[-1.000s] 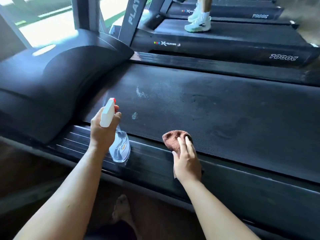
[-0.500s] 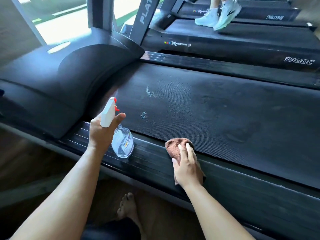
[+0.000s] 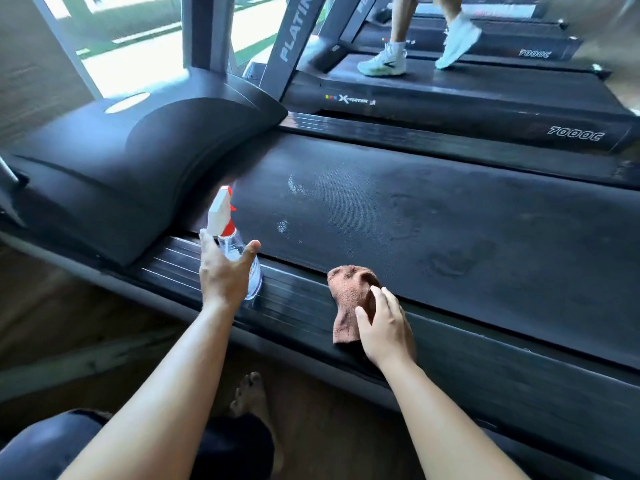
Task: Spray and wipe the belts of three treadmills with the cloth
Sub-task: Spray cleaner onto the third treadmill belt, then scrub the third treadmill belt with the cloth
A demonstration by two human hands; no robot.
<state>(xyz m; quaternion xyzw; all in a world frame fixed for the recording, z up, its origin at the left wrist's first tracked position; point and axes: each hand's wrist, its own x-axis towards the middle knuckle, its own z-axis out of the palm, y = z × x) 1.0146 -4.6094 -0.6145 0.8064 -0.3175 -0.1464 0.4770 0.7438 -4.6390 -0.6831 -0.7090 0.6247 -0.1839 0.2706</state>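
Note:
A clear spray bottle (image 3: 224, 216) with a white and red trigger head stands upright on the near side rail (image 3: 298, 306) of the closest treadmill. My left hand (image 3: 223, 275) is around its lower body, thumb and forefinger spread straight on either side. A brown cloth (image 3: 351, 299) lies bunched on the same rail at the edge of the black belt (image 3: 450, 223). My right hand (image 3: 386, 327) rests flat on the cloth's near end. The belt shows two small wet spray patches and faint footprints.
The dark motor cover (image 3: 138, 174) rises left of the belt. On the second treadmill (image 3: 485, 109) behind, a person in white shoes (image 3: 382, 60) is walking. A third treadmill (image 3: 533, 51) lies beyond. My bare foot (image 3: 249, 396) stands on the wooden floor below the rail.
The bottle came down onto the side rail, and my left hand slid from the trigger head to the body and loosened. My right hand and the cloth stayed on the rail.

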